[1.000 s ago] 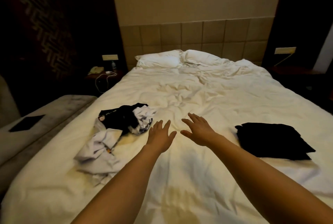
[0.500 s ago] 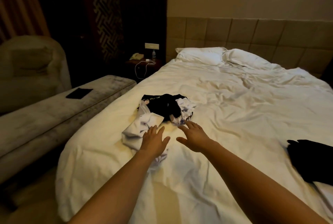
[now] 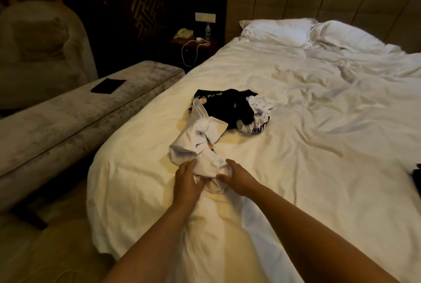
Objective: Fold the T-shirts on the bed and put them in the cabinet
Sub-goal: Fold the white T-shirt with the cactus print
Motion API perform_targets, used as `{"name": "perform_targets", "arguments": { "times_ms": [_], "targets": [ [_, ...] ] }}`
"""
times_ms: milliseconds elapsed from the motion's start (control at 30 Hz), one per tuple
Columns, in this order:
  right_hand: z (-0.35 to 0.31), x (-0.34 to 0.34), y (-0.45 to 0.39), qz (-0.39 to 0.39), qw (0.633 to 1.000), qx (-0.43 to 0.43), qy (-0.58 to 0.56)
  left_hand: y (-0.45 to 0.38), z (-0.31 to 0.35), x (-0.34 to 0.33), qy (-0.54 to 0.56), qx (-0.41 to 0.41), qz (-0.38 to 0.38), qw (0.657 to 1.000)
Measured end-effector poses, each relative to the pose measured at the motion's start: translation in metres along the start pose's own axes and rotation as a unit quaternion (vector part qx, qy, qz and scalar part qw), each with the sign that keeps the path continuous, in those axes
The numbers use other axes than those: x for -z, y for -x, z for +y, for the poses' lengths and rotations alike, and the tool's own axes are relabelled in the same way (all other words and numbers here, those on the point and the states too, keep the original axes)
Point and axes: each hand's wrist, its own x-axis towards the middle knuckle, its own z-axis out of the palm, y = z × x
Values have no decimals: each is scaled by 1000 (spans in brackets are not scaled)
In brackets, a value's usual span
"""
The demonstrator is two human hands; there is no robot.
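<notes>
both hands, left [image 3: 185,180] and right [image 3: 237,176], grip the near end of a crumpled white shirt [image 3: 200,146], fingers curled into the cloth. it lies on the bed [image 3: 307,146], touching a black shirt [image 3: 225,105] beyond.

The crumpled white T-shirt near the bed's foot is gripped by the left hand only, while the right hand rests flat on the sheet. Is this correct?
Not quite. In the head view both hands, left and right, grip the crumpled white T-shirt near the bed's foot.
</notes>
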Motion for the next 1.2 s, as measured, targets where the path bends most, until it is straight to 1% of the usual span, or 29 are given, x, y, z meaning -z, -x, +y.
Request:
{"name": "perform_targets", "arguments": {
  "times_ms": [133,233,333,433,467,533,600,733,833,867,933,1067,1200],
  "targets": [
    [5,-19,-10,71,997,2,-43,-5,-12,-4,-2,-24,35,999],
    [9,-31,-1,113,984,14,-139,-6,-13,1,19,-32,54,998],
    [16,-35,16,175,953,4,-246,-1,2,-2,65,-41,49,996],
    [25,-29,40,242,911,-28,-332,15,23,-14,94,-70,16,993],
    [29,-26,49,262,900,-34,-345,22,30,-19,93,-81,6,992],
    [38,-18,67,294,881,-50,-367,35,41,-31,54,-109,13,992],
    [51,-5,85,320,861,-59,-390,48,54,-46,35,-117,17,992],
    [80,24,121,367,827,-79,-418,75,84,-78,103,-91,-59,989],
    [107,41,148,402,808,-86,-423,94,114,-96,142,-127,-64,980],
    [117,47,158,419,798,-91,-424,101,127,-101,160,-127,-77,976],
    [134,61,175,451,775,-105,-430,113,150,-112,184,-120,-116,969],
    [156,84,207,497,753,-110,-417,137,191,-134,212,-97,-198,952],
    [169,108,235,533,730,-95,-417,158,229,-154,235,-83,-266,931]
  ]
}}
